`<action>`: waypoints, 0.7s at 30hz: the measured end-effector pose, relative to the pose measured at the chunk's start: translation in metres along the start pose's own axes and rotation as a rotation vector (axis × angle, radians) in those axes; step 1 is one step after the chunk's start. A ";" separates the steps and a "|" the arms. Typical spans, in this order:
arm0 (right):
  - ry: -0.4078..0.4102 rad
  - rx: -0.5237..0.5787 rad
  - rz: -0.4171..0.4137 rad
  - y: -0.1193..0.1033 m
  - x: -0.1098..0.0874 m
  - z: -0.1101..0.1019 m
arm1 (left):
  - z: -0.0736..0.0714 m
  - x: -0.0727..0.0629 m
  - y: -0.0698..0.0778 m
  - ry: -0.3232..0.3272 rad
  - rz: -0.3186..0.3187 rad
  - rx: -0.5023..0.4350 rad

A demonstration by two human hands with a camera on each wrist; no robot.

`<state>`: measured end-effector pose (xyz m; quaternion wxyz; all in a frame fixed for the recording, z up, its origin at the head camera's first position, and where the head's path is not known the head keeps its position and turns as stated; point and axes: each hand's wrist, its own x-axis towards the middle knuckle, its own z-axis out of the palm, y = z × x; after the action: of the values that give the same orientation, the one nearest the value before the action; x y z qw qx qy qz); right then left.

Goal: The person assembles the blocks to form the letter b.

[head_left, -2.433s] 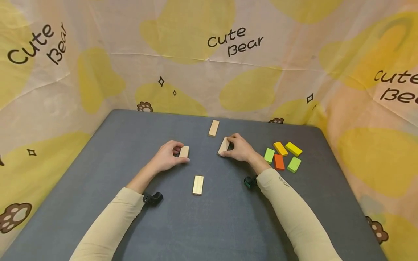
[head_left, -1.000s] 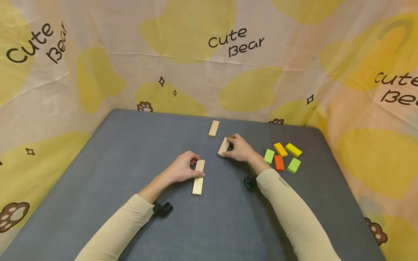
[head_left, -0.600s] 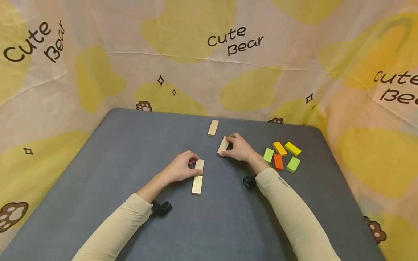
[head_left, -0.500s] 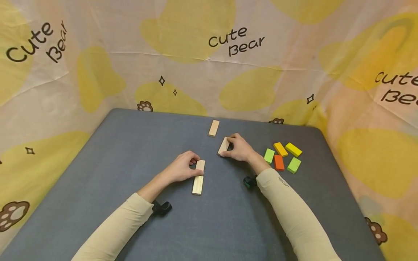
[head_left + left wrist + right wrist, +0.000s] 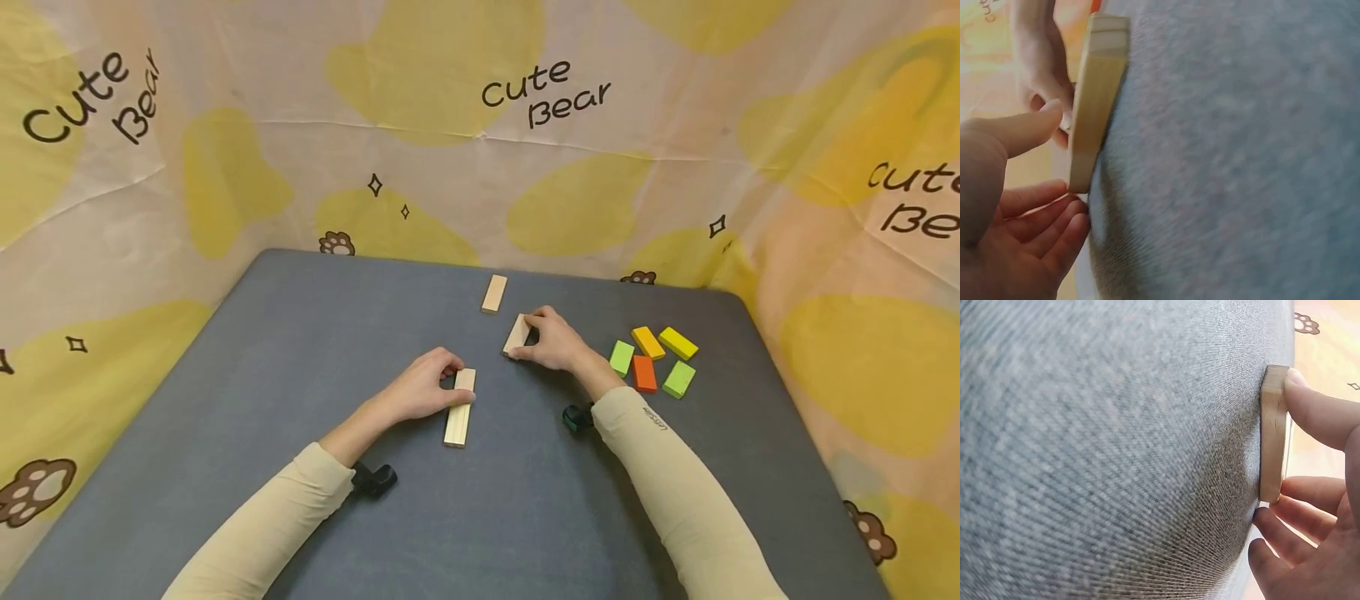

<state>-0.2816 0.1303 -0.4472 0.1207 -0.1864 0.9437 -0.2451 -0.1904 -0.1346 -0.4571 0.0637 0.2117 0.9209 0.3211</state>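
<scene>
L fingers (image 5: 1035,197) part-curled, gripping wood blk (image 5: 465,380); R fingers (image 5: 1315,489) same, pinching 2nd blk (image 5: 1272,437) by ends.

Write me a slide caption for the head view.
Left grip holds one plain wooden block, right grip another; five colored blocks lie to the right.

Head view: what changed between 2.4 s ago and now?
The left hand moved the left wooden block right and toward the person; it now lies end to end with the near wooden block. That hand remains on it. Unchanged: right hand gripping the right wooden block, the far wooden block, the coloured blocks.
</scene>
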 end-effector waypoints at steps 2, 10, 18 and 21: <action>-0.004 0.001 -0.001 0.000 0.000 0.000 | -0.002 -0.002 -0.001 -0.027 0.018 -0.003; -0.007 -0.021 -0.009 -0.002 0.002 -0.004 | -0.010 -0.012 0.000 -0.164 0.035 0.020; -0.037 -0.025 -0.039 -0.002 0.002 -0.006 | -0.007 -0.014 0.000 -0.153 0.043 0.037; -0.043 -0.037 -0.049 -0.001 0.001 -0.006 | -0.006 -0.014 -0.001 -0.145 0.048 0.040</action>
<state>-0.2838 0.1314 -0.4421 0.1316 -0.2170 0.9404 -0.2262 -0.1795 -0.1452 -0.4532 0.1183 0.2579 0.9147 0.2878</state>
